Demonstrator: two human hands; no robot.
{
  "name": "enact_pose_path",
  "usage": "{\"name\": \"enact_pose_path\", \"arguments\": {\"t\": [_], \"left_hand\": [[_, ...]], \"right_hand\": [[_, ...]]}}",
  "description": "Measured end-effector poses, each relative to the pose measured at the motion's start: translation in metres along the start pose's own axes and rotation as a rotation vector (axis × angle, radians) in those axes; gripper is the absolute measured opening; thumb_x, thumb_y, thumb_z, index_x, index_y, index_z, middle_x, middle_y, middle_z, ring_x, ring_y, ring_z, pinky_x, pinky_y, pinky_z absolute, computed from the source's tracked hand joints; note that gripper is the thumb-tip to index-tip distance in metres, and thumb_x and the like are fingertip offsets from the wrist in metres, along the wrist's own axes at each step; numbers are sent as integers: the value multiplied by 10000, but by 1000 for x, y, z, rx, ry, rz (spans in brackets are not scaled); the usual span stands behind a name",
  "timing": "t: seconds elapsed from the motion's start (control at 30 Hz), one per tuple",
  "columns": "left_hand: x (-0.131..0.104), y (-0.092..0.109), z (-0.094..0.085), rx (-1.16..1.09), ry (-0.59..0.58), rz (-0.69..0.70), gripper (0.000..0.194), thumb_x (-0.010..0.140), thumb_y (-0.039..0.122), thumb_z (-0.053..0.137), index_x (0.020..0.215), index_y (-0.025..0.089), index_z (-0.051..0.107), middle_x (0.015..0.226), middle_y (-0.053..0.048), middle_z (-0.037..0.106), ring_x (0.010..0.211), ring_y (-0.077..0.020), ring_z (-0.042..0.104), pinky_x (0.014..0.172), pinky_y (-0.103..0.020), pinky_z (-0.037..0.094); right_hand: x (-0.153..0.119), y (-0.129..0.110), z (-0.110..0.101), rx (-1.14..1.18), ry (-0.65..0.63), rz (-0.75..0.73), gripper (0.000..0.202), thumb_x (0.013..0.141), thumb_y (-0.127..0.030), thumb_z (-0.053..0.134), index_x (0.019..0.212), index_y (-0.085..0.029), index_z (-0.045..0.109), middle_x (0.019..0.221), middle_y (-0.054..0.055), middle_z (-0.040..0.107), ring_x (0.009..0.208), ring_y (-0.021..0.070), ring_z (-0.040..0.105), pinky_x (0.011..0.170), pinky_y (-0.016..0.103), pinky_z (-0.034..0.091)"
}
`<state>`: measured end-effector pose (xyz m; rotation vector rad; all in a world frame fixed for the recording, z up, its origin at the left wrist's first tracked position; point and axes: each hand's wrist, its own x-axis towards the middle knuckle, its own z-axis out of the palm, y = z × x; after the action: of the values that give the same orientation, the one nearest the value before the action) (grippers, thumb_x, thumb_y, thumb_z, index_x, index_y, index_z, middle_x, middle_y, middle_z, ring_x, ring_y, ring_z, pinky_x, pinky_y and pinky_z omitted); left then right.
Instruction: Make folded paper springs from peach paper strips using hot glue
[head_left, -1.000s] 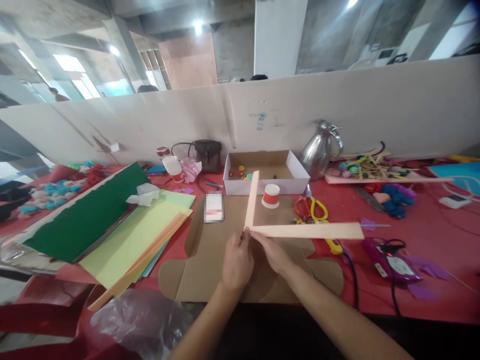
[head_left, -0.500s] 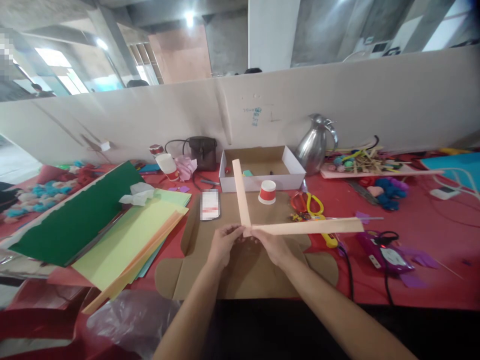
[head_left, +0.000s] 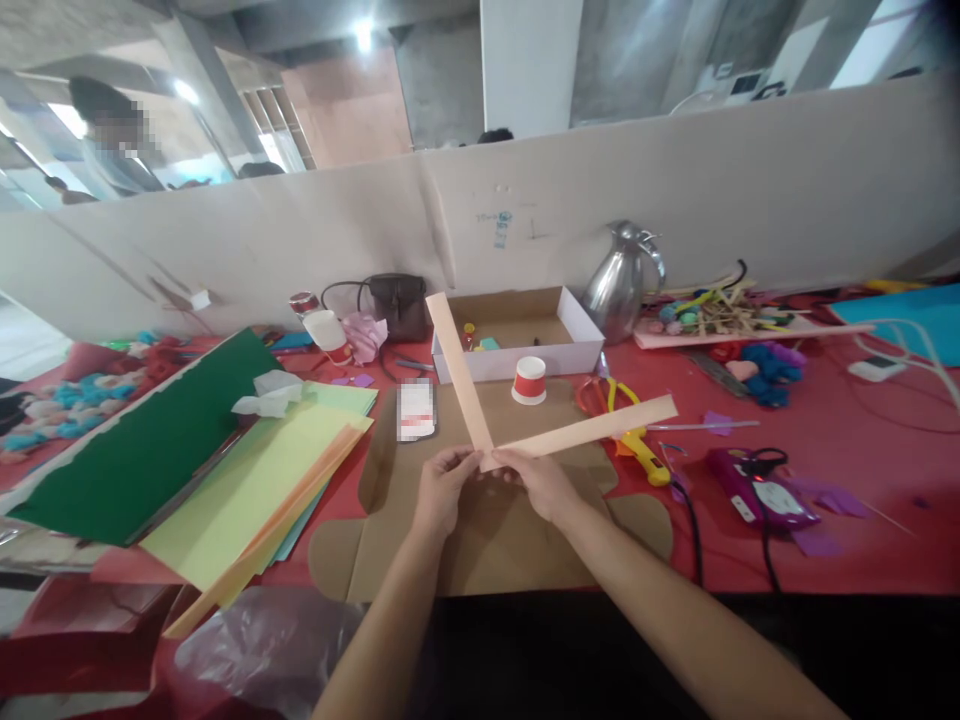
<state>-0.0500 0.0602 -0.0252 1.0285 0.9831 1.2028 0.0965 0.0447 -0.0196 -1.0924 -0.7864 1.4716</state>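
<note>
Two pale peach paper strips meet at a corner between my hands, above a flattened brown cardboard piece (head_left: 420, 540). One strip (head_left: 457, 375) points up and to the left; the other strip (head_left: 600, 425) reaches out to the right. My left hand (head_left: 446, 485) pinches the joined corner from the left. My right hand (head_left: 540, 480) grips the same corner from the right, at the base of the right strip. Some fingertips are hidden beneath the paper. A red and white paper cup (head_left: 529, 381) stands just beyond the strips.
A white box (head_left: 517, 362) and a steel jug (head_left: 621, 285) stand at the back. Right lie a yellow glue gun (head_left: 649, 460), scissors and a purple device (head_left: 761, 490). Coloured paper sheets (head_left: 255, 480) and a green board (head_left: 150, 440) are at the left.
The strips have turned anticlockwise: the left one leans further left and the right one's far end has risen. Both hands still hold the corner. A person has appeared at the upper left.
</note>
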Motion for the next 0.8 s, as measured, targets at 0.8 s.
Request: {"name": "enact_pose_path", "arguments": {"t": [0.8], "left_hand": [[24,5,-10,-101,35,-85,245,592,294,829,733,130,713,686,-19,664,568,-78,560,578,-203,448]], "right_hand": [[35,-2,18,80,72,93,110,538,-207,725,609,-154,660,567,-5,624,512,89,525,439,189,370]]}}
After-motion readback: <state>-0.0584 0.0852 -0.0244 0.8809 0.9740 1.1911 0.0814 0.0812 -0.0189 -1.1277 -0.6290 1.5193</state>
